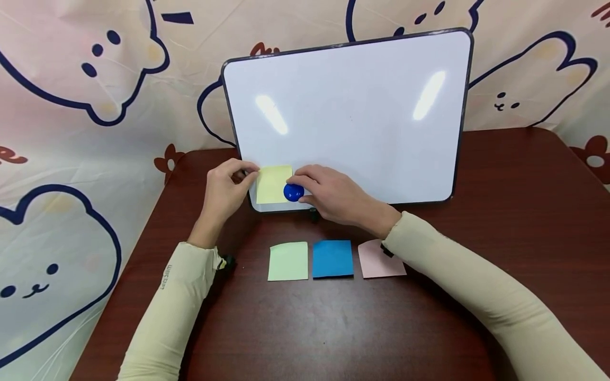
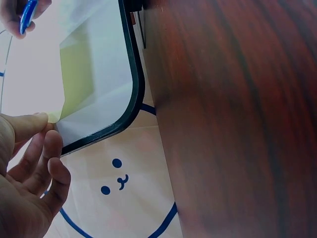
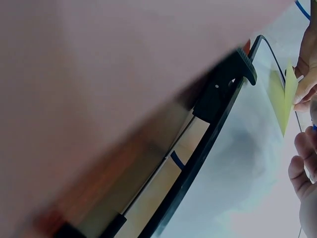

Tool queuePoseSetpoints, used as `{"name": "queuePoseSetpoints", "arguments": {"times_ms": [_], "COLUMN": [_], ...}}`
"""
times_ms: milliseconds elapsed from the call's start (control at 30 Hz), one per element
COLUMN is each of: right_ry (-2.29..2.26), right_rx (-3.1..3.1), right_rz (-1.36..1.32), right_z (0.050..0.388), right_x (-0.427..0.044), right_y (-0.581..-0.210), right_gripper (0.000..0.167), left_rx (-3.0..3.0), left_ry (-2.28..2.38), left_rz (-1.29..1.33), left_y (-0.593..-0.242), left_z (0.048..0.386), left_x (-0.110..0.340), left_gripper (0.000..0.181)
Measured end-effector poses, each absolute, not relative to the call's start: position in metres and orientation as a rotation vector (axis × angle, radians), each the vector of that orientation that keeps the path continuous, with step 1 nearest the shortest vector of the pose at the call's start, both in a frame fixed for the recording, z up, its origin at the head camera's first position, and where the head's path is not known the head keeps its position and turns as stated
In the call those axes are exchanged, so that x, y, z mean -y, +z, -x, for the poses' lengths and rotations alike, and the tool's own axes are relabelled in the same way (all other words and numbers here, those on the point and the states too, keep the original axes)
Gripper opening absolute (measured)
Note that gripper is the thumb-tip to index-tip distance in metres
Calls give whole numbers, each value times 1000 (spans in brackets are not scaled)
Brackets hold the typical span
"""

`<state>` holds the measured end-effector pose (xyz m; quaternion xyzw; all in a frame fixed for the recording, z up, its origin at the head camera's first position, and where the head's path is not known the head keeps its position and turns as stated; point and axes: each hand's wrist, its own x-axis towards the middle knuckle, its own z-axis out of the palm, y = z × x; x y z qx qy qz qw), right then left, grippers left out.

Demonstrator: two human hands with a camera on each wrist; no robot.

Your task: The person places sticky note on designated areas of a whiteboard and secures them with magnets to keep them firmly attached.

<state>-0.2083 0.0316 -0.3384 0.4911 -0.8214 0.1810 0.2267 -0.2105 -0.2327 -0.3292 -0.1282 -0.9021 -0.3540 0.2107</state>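
Note:
My left hand (image 1: 224,188) pinches a yellow sticky note (image 1: 272,186) by its left edge, at the lower left of the whiteboard (image 1: 352,121). In the right wrist view the sticky note (image 3: 292,94) stands off the board surface, with its reflection beside it. A round blue magnet (image 1: 293,192) is held between the thumb and fingers of my right hand (image 1: 333,193), at the note's right edge. The left wrist view shows the pinched note corner (image 2: 55,115) close up and the blue magnet (image 2: 28,17) farther off. Whether the magnet touches the board cannot be told.
On the dark wooden table (image 1: 333,328), a pale green note (image 1: 288,261), a blue note (image 1: 332,259) and a pink note (image 1: 378,260) lie in a row before the board. A black stand bracket (image 3: 218,89) supports the board's lower edge. Behind hangs a cartoon-printed cloth (image 1: 186,106).

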Motion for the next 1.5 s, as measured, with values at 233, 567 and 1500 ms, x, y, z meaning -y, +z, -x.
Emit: {"name": "queuePoseSetpoints", "arguments": {"times_ms": [233,567,1500], "right_ry": [492,502,491], "right_rx": [2286,2260,2293], "right_rz": [-1351,-1359,-1347], "right_z": [211,215,220], "right_x": [-26,-18,2], "right_y": [-336,-337,-335], "right_gripper": [41,40,44], "left_rx": [2517,2521,2493], "left_ry": [-984,-985,-1000], "left_rz": [346,353,378], "left_y": [-329,-328,-330], "left_z": [210,210,213], "left_x": [233,233,232], "left_gripper": [17,17,16]}}
